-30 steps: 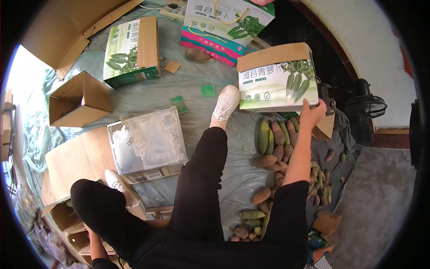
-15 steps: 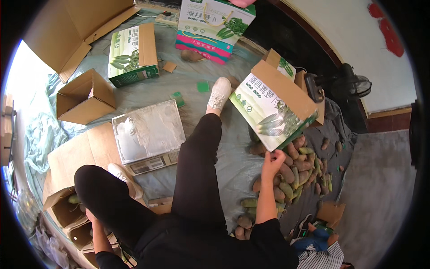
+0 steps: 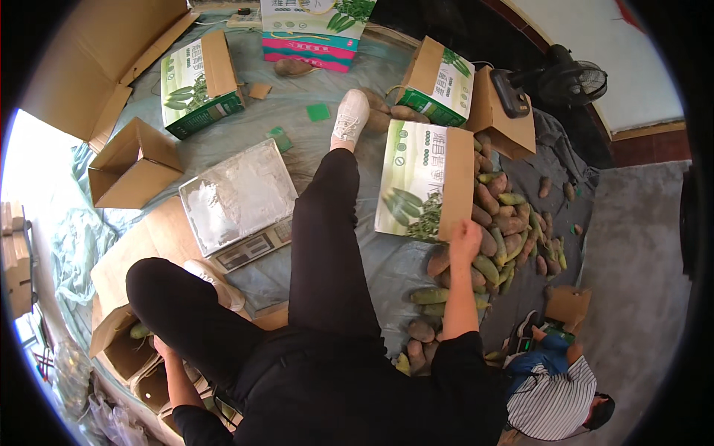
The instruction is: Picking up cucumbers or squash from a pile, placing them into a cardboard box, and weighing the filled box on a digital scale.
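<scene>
White, Green and Brown

The carton (image 3: 413,175) is white and pale green with dark-green vegetable pictures (image 3: 402,206), its flap (image 3: 457,175) plain brown. Loose vegetables (image 3: 509,225) show green or dusty brown. One shirt (image 3: 552,403) has dark stripes on white.

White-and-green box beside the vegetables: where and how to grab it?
The white-and-green box is probably best pinched at its near-right corner, on the brown strip, coming from the near side: that corner faces the person, vegetables crowd the right side, and the right grip is there.
</scene>
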Motion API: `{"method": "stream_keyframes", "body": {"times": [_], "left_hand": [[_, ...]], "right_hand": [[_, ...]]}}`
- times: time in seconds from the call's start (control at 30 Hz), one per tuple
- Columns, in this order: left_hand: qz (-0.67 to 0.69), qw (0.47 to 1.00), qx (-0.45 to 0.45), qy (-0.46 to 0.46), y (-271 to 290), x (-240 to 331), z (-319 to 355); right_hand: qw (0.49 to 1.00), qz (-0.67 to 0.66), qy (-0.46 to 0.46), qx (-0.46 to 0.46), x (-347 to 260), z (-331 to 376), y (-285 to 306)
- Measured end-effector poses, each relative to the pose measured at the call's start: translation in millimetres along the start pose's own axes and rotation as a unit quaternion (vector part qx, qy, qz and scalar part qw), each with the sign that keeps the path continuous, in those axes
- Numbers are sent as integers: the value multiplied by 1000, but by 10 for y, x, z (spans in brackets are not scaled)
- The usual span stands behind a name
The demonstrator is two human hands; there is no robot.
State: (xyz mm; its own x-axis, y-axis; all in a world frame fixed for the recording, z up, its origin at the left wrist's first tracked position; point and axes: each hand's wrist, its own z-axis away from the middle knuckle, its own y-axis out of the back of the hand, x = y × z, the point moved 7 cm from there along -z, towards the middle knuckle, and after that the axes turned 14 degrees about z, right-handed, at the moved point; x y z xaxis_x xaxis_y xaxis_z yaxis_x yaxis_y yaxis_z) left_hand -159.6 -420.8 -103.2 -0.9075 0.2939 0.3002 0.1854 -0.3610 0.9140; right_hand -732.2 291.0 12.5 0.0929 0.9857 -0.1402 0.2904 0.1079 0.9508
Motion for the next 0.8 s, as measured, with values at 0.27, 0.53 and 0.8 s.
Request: {"method": "stream_keyframes", "body": {"times": [0.27, 0.53, 0.8], "left_hand": [[-35, 996, -56, 65, -99, -8, -17], [-48, 992, -41, 113, -2, 168, 80], [-59, 992, -10, 111, 230, 757, 276]], "right_hand": [[947, -247, -199, -55, 620, -410, -430], [819, -399, -224, -346, 299, -77, -1030], [806, -442, -217, -329, -106, -40, -955]]}}
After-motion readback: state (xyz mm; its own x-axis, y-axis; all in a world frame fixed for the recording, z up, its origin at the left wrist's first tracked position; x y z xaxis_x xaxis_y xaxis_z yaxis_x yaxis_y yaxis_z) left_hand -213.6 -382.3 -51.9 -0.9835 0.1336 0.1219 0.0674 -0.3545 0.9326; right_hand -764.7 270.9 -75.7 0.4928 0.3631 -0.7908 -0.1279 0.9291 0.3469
